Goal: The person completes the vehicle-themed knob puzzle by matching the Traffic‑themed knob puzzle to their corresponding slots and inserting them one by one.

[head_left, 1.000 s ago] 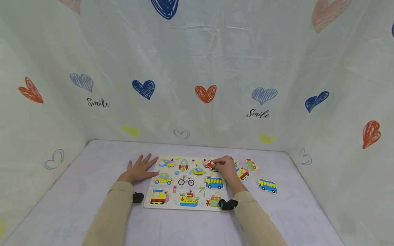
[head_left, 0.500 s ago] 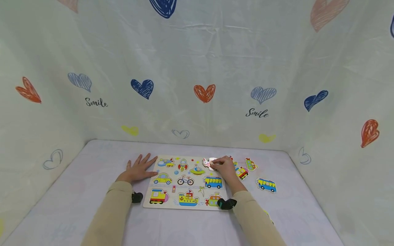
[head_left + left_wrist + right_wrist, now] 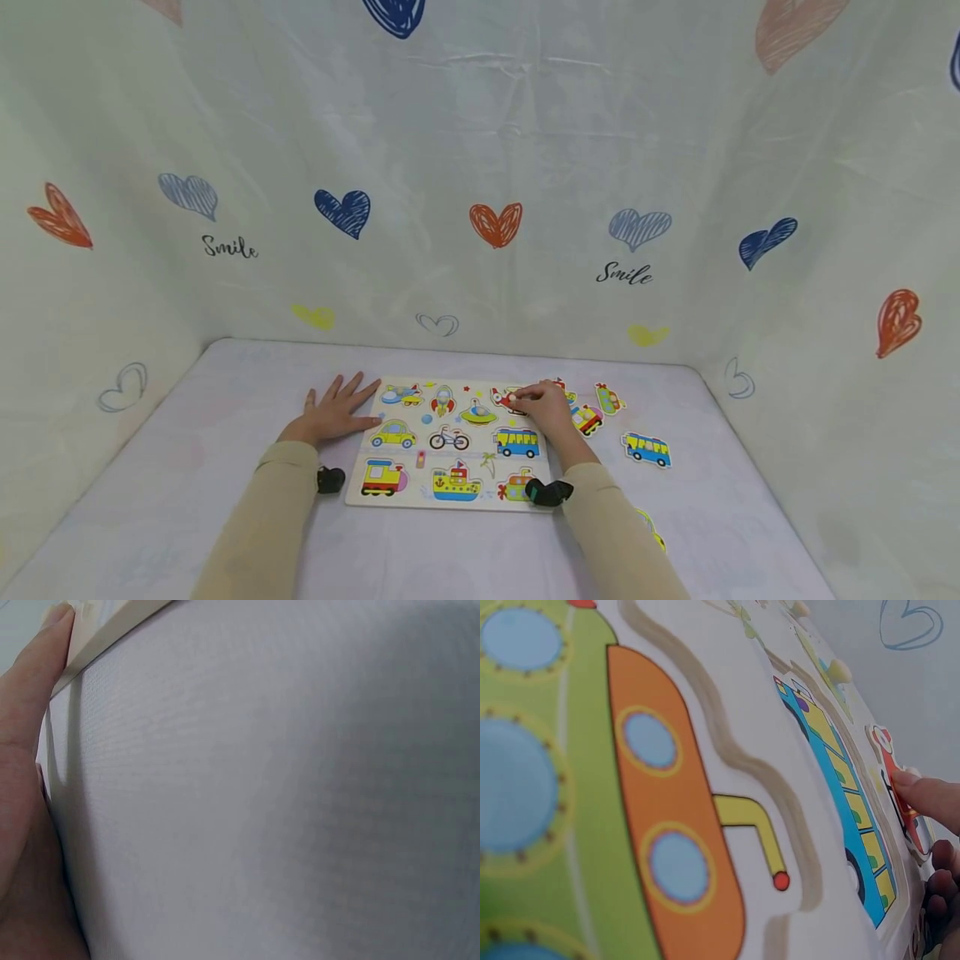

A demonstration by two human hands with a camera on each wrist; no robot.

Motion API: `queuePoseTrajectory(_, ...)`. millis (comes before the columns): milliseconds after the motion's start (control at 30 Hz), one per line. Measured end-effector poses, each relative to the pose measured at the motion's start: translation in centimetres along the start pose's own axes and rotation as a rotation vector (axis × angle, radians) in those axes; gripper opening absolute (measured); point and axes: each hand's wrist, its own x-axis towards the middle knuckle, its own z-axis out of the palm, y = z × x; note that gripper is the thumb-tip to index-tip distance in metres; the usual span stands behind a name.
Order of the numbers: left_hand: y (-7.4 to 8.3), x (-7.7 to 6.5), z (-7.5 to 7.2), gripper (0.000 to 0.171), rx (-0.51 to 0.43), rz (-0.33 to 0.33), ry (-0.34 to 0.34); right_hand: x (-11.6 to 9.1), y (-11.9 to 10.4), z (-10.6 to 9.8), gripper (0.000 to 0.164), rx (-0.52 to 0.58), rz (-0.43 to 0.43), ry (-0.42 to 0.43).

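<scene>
So, pale tabletop, heart-printed sheeting.

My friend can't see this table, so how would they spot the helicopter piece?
On the white table is a puzzle board. At its far right corner, the right hand pinches the helicopter piece. Unlike the neighbouring yellow flying saucer and blue bus, it is mostly red.
</scene>
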Motion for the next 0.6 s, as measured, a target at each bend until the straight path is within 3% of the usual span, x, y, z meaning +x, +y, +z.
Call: queuePoseTrajectory(600, -0.04, 0.08, -0.09, 0.088, 0.01, 0.006, 0.002, -0.05, -0.01, -0.02, 0.012, -0.028, 0.006, -0.008)
